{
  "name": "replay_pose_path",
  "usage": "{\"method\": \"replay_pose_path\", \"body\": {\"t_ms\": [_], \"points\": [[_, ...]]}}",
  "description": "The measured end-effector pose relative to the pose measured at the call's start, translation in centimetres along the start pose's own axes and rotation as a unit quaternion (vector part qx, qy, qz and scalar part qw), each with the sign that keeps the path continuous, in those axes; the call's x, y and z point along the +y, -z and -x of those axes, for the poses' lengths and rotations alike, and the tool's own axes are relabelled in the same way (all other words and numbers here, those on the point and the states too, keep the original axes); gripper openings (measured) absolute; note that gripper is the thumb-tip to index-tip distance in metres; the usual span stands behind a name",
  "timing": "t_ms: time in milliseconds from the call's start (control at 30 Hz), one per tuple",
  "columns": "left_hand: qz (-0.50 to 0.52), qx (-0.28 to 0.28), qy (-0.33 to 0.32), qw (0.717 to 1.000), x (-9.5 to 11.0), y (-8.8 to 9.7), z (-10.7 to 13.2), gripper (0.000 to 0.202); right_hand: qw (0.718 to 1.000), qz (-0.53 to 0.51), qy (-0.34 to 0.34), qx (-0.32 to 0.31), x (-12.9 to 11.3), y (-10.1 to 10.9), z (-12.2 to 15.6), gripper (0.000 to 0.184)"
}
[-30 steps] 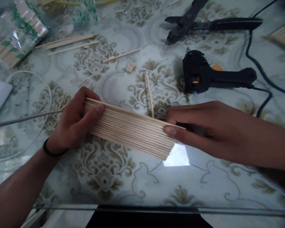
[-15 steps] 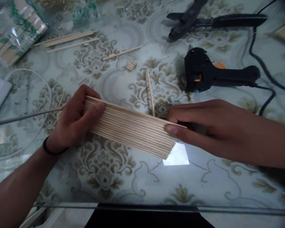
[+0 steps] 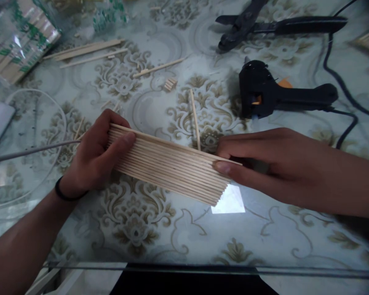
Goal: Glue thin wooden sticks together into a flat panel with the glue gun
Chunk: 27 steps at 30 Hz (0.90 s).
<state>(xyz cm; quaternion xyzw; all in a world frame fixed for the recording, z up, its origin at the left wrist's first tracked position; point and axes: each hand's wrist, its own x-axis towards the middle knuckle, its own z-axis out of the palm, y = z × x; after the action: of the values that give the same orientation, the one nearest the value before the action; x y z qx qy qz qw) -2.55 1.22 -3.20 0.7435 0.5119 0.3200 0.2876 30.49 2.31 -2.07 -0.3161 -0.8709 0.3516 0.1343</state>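
Note:
A panel of thin wooden sticks [image 3: 169, 164], laid side by side, is held above the patterned table, tilted down to the right. My left hand [image 3: 100, 149] is closed on its left end, thumb on top and fingers behind. At the upper right corner, my right hand [image 3: 264, 164] pinches the top edge between thumb and fingers, where the uppermost stick's tip sticks out. The panel's right end is stepped and slanted. Behind the panel, a single loose stick [image 3: 195, 119] lies on the table, close to my right fingers.
A black glue gun [image 3: 261, 92] with a cord lies at right, below black-handled cutters [image 3: 279, 26]. Loose sticks [image 3: 92, 51] and a small cluster of short stick pieces [image 3: 170, 84] lie farther back. A plastic pack of sticks [image 3: 21, 41] and a white cable [image 3: 61, 110] are at left.

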Motion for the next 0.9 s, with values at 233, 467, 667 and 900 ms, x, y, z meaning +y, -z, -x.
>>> {"method": "replay_pose_path", "body": {"t_ms": [233, 467, 667, 900], "points": [[0.009, 0.002, -0.015, 1.000, 0.19, -0.12, -0.17, 0.016, 0.999, -0.021, -0.024, -0.018, 0.04, -0.10, -0.12, 0.056], [0.008, 0.001, -0.012, 1.000, 0.01, -0.15, -0.23, 0.021, 0.999, -0.021, -0.023, -0.011, -0.27, 0.11, -0.17, 0.056], [0.010, 0.001, -0.013, 1.000, 0.09, -0.19, -0.32, 0.028, 1.000, -0.004, 0.000, -0.004, -0.15, 0.09, -0.18, 0.051], [0.014, 0.008, -0.005, 1.000, 0.06, -0.24, -0.28, 0.028, 1.000, 0.001, -0.008, -0.009, 0.06, 0.14, 0.19, 0.050]]}}
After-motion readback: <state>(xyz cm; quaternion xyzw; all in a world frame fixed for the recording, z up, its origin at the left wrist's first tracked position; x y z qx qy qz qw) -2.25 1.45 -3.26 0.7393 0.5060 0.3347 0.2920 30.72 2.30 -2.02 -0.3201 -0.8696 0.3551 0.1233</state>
